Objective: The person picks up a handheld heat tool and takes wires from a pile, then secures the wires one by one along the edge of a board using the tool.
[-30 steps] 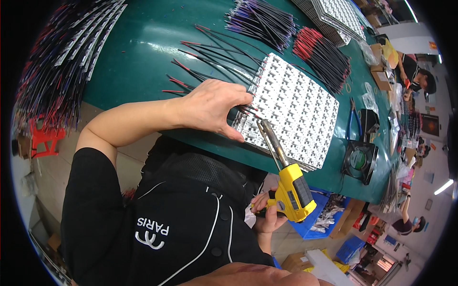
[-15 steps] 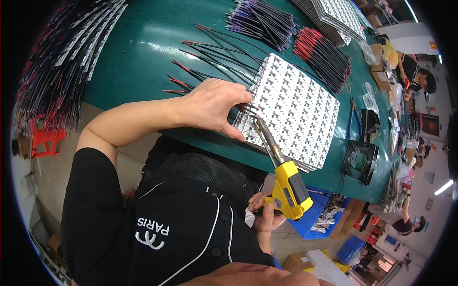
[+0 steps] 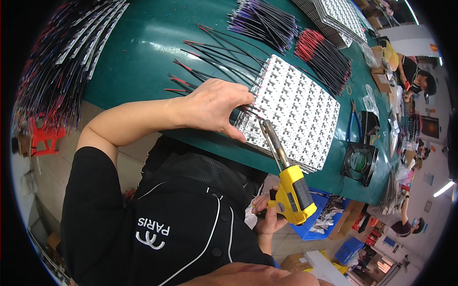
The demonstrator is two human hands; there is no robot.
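At the left edge of the white boards (image 3: 300, 112), the left hand (image 3: 215, 107) arches over black wires (image 3: 253, 112), index and thumb apart, perhaps to steady the ends; whether its hidden fingers grip them, I cannot tell. From below, the right hand (image 3: 267, 214) wraps its fingers round the handle of the yellow soldering gun (image 3: 295, 194), its tip just beside those ends, likely slanted to keep heat off the left fingers. More wires splay leftward. The green table (image 3: 138, 71) also bears pliers (image 3: 353, 125), a fan (image 3: 359, 163) and wire bundles (image 3: 325, 62); a co-worker (image 3: 414, 76) sits beyond.
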